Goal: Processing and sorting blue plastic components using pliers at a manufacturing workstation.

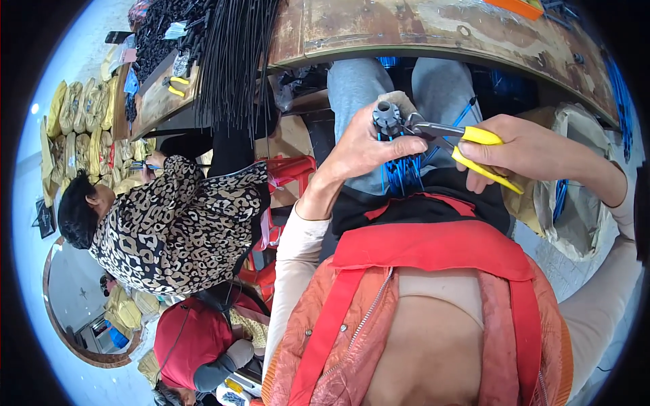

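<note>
In front of my lap, my left hand point(357, 147) is wrapped round a dark grey ribbed hub point(386, 118) with a round hole in its top. Thin blue strips point(401, 174) hang in a bunch below it. My right hand point(525, 143) grips yellow-handled pliers point(482, 136), whose handles are spread. The metal jaws reach to the hub's right side, near my left fingertips. I cannot tell whether they pinch anything. One longer blue strip point(467, 108) slants up to the right behind the pliers.
A worn wooden table point(406, 27) spans the far side, with long black strips point(233, 61) hanging over its edge. A pale sack point(575, 223) stands at right. Left are a red stool point(288, 172), a co-worker in a leopard-print top point(176, 227), and stacked yellowish bundles point(81, 108).
</note>
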Demonstrator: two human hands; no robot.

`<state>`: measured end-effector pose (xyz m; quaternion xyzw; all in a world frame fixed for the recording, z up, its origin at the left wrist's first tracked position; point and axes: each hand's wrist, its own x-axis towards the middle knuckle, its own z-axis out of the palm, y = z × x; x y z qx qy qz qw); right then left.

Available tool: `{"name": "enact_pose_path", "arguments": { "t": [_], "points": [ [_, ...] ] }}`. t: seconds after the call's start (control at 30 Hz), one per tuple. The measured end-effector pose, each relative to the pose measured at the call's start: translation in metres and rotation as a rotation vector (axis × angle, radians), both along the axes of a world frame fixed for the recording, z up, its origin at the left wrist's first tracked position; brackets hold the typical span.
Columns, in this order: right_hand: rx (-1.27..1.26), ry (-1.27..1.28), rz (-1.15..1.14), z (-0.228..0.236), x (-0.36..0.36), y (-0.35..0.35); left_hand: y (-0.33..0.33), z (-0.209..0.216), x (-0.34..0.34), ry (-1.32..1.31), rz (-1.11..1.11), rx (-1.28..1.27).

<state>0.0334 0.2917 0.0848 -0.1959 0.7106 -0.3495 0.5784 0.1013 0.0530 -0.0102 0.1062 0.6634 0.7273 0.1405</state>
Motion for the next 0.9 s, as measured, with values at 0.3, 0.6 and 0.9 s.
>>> {"name": "enact_pose_path", "arguments": {
  "t": [0.3, 0.6, 0.9],
  "points": [
    [0.161, -0.167, -0.060, 0.011, -0.001, -0.009, -0.004, 0.003, -0.004, -0.009, -0.049, -0.003],
    [0.228, 0.095, -0.097, 0.018, -0.001, -0.010, 0.003, 0.002, -0.017, 0.040, 0.017, -0.059],
    [-0.243, 0.697, 0.182, -0.031, -0.027, -0.003, -0.006, -0.006, -0.016, 0.079, 0.207, -0.014]
  ]
}}
